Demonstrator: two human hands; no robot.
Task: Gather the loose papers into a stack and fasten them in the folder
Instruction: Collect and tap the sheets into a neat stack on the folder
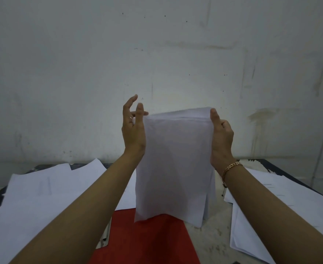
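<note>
A stack of white papers [174, 164] stands upright in the air above the table, its lower edge hanging over the red folder [147, 239]. My right hand [220, 136] grips the stack's right edge near the top. My left hand [133, 126] is at the stack's left top corner with fingers spread; its fingertips just touch the paper edge. The folder lies flat on the table in front of me, with a metal fastener strip [105, 235] along its left side.
Loose white sheets [42, 197] lie spread over the left of the table, and another pile of sheets [282, 206] lies on the right. The dark table edge [282, 166] meets a stained white wall [156, 54] close behind. A gold bracelet circles my right wrist.
</note>
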